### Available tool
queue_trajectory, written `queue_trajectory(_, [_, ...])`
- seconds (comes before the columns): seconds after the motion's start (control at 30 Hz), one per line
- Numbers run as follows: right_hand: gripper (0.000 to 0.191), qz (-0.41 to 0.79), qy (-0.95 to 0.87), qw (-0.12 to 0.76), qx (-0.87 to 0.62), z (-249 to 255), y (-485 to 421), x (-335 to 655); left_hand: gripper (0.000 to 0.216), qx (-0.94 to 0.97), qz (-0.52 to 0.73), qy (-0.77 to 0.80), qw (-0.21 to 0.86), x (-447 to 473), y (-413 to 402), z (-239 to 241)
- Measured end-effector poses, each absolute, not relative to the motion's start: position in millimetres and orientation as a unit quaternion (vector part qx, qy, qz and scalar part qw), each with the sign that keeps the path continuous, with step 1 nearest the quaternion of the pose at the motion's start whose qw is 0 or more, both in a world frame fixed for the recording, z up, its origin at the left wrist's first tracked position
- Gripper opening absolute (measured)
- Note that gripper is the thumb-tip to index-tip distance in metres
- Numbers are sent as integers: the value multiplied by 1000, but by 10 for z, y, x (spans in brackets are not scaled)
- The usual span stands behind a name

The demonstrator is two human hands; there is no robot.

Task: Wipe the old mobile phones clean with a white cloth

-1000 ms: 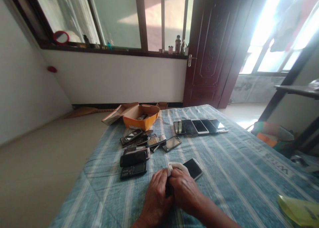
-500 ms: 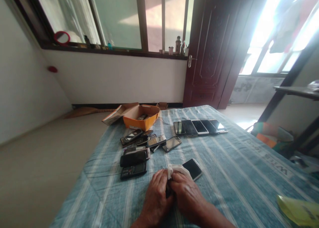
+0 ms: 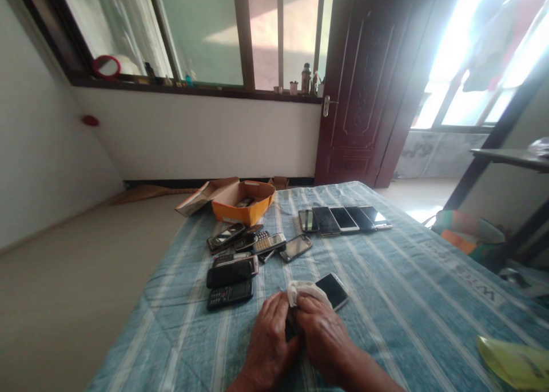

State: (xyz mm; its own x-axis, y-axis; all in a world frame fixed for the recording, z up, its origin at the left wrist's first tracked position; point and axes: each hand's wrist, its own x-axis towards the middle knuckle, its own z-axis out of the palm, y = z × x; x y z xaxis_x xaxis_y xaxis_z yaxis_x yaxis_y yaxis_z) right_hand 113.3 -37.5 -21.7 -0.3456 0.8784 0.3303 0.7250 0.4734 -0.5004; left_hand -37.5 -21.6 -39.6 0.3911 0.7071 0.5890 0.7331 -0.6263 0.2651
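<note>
At the near middle of the cloth-covered surface, my left hand [image 3: 271, 335] is closed around a dark phone [image 3: 291, 325], mostly hidden between my hands. My right hand [image 3: 323, 332] grips a white cloth [image 3: 303, 289], pressed against the far end of that phone. Just beyond the cloth lies a white-edged smartphone [image 3: 333, 292] with a dark screen, partly covered by it. To the left of my hands rest a black keypad phone [image 3: 231, 294] and a black phone [image 3: 229, 273] behind it.
Further back are a pile of old phones [image 3: 257, 242], a grey touchscreen phone [image 3: 297, 248] and a row of smartphones [image 3: 343, 219]. An open orange box [image 3: 240, 214] stands at the far left edge. A yellow packet [image 3: 514, 362] lies at right on the striped blue sheet [image 3: 398, 300].
The white cloth has shifted slightly and its upright fold now lies flatter over the phone's far end. Both hands stay in nearly the same place.
</note>
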Motion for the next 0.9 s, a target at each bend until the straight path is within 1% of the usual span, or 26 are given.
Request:
queue_trajectory(0.17, [20,152,-798,269,-518,-111,-230,1155,56,-837,-349,-420,43,-390,-206,-430])
queue_trajectory(0.33, [22,153,-787,263,-537,-98,-150,1144,55,-834,-352,-421,62,-407,-202,-463])
queue_trajectory(0.47, [23,155,-793,266,-525,-115,-300,1176,60,-835,-349,-424,32,-400,-212,-437])
queue_trajectory(0.57, [25,157,-797,263,-521,-109,-389,1272,59,-830,-344,-439,4,-389,-222,-423])
queue_trajectory(0.7, [31,125,-784,271,-544,-114,-326,1522,58,-829,-331,-451,5,-389,-232,-432])
queue_trajectory(0.9, [36,76,-726,265,-630,-164,-190,1760,61,-834,-313,-454,15,-410,-229,-419])
